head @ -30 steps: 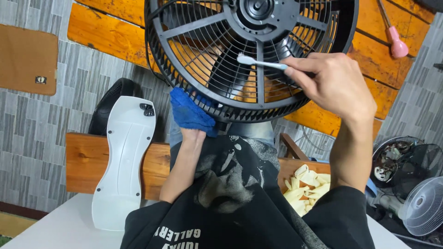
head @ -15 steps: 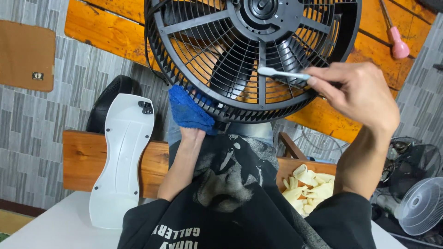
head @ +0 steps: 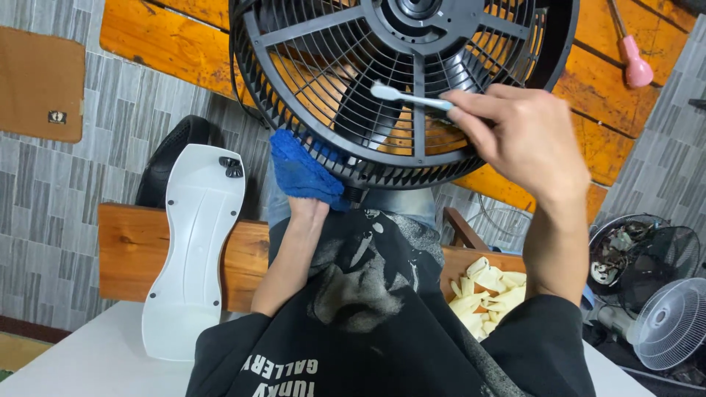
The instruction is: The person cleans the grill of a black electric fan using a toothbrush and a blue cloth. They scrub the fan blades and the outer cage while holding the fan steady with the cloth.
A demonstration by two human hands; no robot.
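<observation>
Two hands on this one. Right hand pinches the handle of a white toothbrush, fingers closed narrow around it, and the brush head sits against the black fan grille just left of the vertical spoke below the hub. Left hand is mostly buried under a blue cloth, bunched up and pressed against the lower left rim of the grille, so I can't really tell how those fingers are curled, only that they grip the cloth there.

Grille is big and round, held up above the lap, its top cut off by the frame edge. Its bottom rim almost meets the black printed shirt, so very little room below. To the right of the rim there's open space over the orange wooden planks, with a pink-handled tool lying on them well clear of the hand.

On the left, a white plastic fan cover leans upright near the left forearm, with a gap between them, and a wooden bench sits behind it. Lower right: a box of pale yellowish scraps just beside the right elbow, and more fan parts, one white grille and a darker one, near the frame's right edge.
</observation>
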